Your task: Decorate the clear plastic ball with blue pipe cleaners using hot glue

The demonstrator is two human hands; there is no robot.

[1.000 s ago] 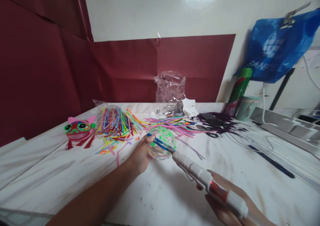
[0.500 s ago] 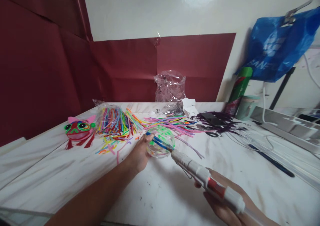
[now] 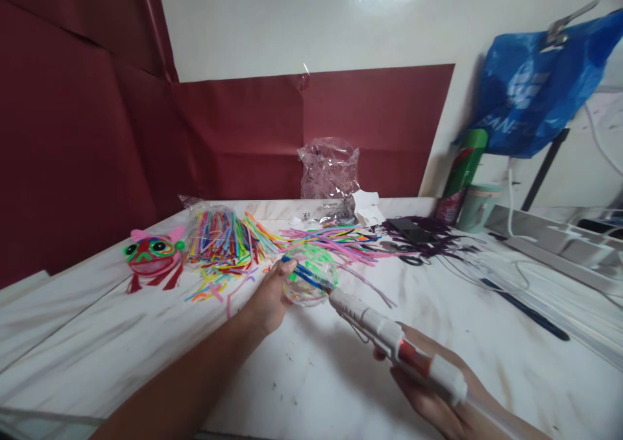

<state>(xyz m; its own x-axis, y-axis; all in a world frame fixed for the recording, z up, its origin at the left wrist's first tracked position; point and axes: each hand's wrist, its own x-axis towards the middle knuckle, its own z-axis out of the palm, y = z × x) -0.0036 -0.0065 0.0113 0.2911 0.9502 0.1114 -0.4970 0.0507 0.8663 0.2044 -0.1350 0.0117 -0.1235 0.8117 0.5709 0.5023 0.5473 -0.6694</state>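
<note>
A clear plastic ball (image 3: 306, 295) with green patches and blue strips across its side is held in my left hand (image 3: 270, 297), the thumb pressing on the blue strips. My right hand (image 3: 428, 368) is wrapped round a white hot glue gun (image 3: 363, 315) with a red section. The gun's tip meets the right side of the ball, by the end of the blue strips; whether it touches cannot be made out. A clear glue stick (image 3: 487, 417) sticks out of the gun's back end.
Left stands a pink and red animal-face ornament (image 3: 154, 255). Behind the ball lie a bag of colourful pipe cleaners (image 3: 214, 229) and loose pink ones (image 3: 335, 239). At right are a dark phone (image 3: 413, 231), purple strands (image 3: 440, 235), a mug (image 3: 479, 209), a power strip (image 3: 549, 245) and a dark blue tool (image 3: 525, 309).
The whole view has shifted slightly. Both hands, the ball and the glue gun keep nearly the same places relative to each other.
</note>
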